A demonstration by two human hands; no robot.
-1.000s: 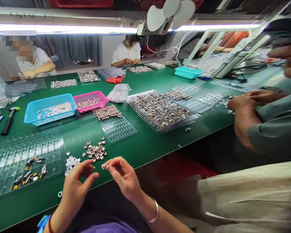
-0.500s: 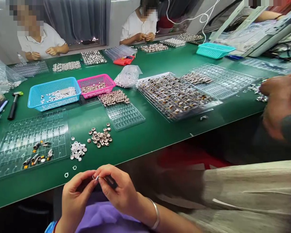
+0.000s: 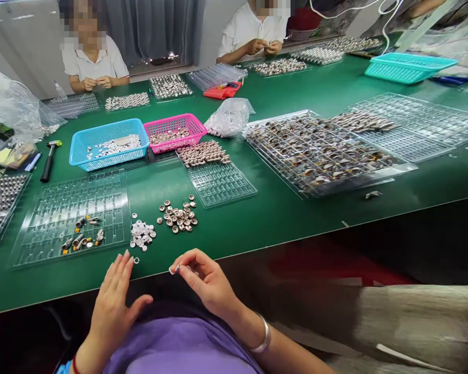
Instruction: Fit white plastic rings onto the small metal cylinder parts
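Observation:
My right hand (image 3: 210, 285) pinches a small white ring-like piece (image 3: 172, 270) between thumb and forefinger, just off the table's front edge. Its exact shape is partly hidden by the fingertips. My left hand (image 3: 115, 298) is open, fingers stretched forward over the table edge and thumb apart. Beside its fingertips lies a thin white ring (image 3: 136, 261). Just beyond is a heap of small white discs (image 3: 142, 235), and to its right a pile of brownish metallic cups (image 3: 179, 215). A clear tray (image 3: 109, 200) at left carries several small parts with orange bits.
Behind stand a blue basket (image 3: 80, 156) and a pink basket (image 3: 203, 132). A hammer (image 3: 49, 163) lies at left. A half-filled tray (image 3: 222, 187) and a large loaded tray (image 3: 320, 156) are to the right. Two people in white work across the green table (image 3: 234, 228).
My hands have parted: the left has let go and opened toward the table, while the right keeps the small white piece. The view has shifted, moving the table's contents rightward. The right-hand neighbour's arm has left view.

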